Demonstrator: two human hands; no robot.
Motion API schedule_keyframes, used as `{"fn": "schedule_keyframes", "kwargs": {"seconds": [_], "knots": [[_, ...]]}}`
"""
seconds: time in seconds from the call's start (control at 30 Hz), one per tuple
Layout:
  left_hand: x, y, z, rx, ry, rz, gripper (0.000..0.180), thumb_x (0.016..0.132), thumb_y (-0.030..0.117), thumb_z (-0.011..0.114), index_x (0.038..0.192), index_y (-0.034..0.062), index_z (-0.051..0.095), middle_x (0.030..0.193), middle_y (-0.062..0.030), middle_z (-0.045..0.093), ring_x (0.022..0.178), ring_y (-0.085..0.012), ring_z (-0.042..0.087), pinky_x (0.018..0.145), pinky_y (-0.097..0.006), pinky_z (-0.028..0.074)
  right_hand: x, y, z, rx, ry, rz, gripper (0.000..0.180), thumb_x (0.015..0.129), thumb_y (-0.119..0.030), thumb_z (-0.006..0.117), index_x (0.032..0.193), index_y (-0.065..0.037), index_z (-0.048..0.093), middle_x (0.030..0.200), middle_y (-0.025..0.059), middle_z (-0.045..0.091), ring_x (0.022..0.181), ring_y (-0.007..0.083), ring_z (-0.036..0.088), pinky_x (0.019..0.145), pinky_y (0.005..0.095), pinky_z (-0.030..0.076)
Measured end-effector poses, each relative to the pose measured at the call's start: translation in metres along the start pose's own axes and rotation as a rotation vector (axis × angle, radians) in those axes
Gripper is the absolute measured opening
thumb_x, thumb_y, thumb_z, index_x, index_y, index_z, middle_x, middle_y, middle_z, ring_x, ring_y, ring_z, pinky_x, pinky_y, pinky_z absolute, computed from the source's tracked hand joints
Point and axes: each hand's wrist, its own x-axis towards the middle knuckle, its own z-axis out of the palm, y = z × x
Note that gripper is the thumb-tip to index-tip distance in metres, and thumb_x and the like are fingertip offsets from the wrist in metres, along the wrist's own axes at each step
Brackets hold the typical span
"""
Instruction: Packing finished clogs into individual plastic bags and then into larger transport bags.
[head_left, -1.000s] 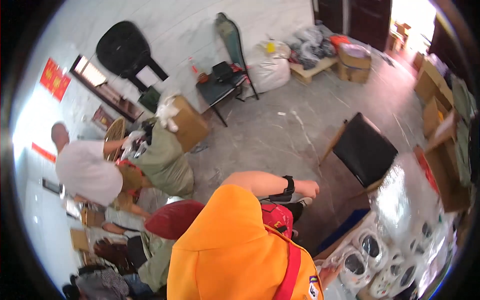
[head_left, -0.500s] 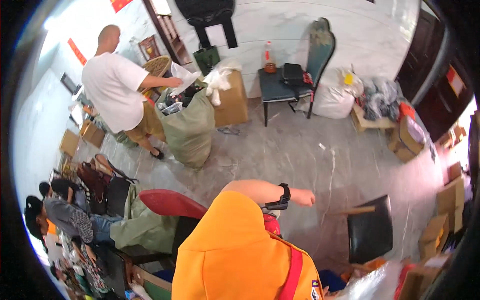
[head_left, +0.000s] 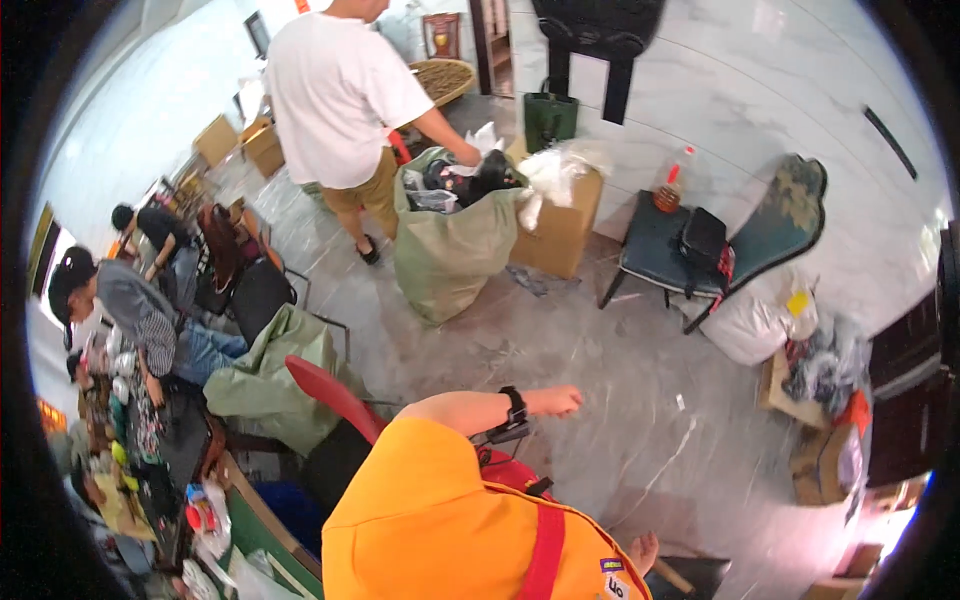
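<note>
My left hand (head_left: 555, 401) is held out over the grey floor in a closed fist, with nothing seen in it. A black strapped device (head_left: 512, 415) sits on that wrist. Beyond the edge of my orange garment (head_left: 430, 510), which has a red strap (head_left: 545, 555), shows part of my right hand (head_left: 645, 551). Its fingers are small and partly hidden, close to a dark seat (head_left: 705, 578) with a wooden piece (head_left: 672, 576). A red chair back (head_left: 335, 395) stands to the left of my arm.
A person in a white shirt (head_left: 335, 100) reaches into a large green sack (head_left: 455, 255) beside a cardboard box (head_left: 560, 225). A dark green chair (head_left: 660, 240) holds a bottle and black bag. White sacks (head_left: 760, 320) stand right; people sit at a cluttered table (head_left: 185, 425) left.
My view has turned, so the room sits further right and tilted. My left fist stays extended, and my right hand now shows. The white-shirted person's hand has lowered to the sack.
</note>
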Motion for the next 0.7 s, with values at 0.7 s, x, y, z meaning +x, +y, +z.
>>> {"fn": "schedule_keyframes", "kwargs": {"seconds": [0.7], "knots": [[-0.063, -0.030, -0.108, -0.692, 0.949, -0.204, 0.039, 0.079, 0.022, 0.053, 0.111, 0.0016, 0.047, 0.086, -0.0046, 0.057, 0.071, -0.0143, 0.054, 0.063, -0.028, 0.043, 0.374, -0.318, 0.389, -0.394, -1.017, -0.439, 0.038, 0.079, -0.019, 0.054, 0.114, -0.005, 0.045, 0.104, 0.0085, 0.053, 0.090, 0.0164, 0.052, 0.074, 0.0266, 0.042]]}}
